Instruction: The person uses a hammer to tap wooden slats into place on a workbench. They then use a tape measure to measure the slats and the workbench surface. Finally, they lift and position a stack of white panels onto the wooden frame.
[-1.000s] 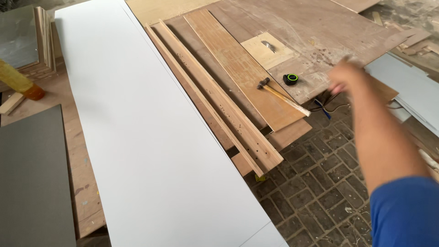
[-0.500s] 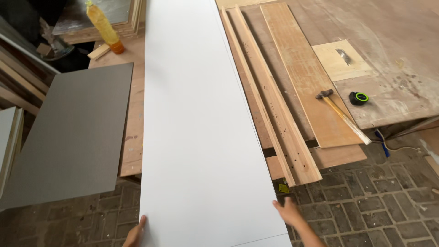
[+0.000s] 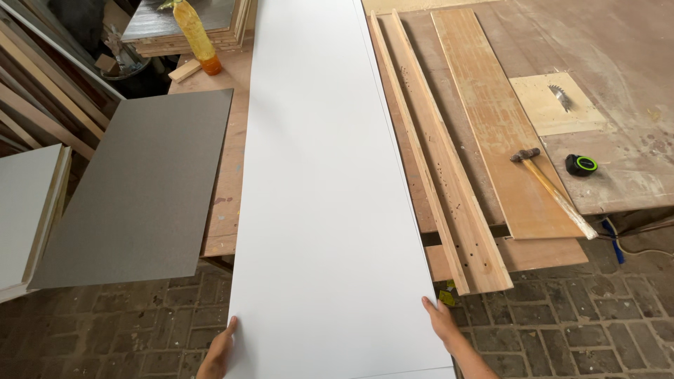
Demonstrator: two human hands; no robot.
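Note:
A long white board [image 3: 323,175] lies lengthwise over the wooden workbench [image 3: 223,210] and sticks out past its near edge toward me. My left hand [image 3: 219,351] grips the board's near left edge. My right hand [image 3: 441,319] grips its near right edge. Both hands hold the overhanging end above the brick floor.
A grey panel [image 3: 140,189] lies left of the board. Wooden strips [image 3: 435,161] and a plank [image 3: 498,126] lie to the right, then a hammer [image 3: 551,189], a tape measure [image 3: 581,165] and a saw blade [image 3: 559,97] in the table. A yellow bottle [image 3: 196,35] stands at the back left.
My right arm came back from the hammer side, and both hands now hold the board's near end. The view has swung so the board runs straight away from me.

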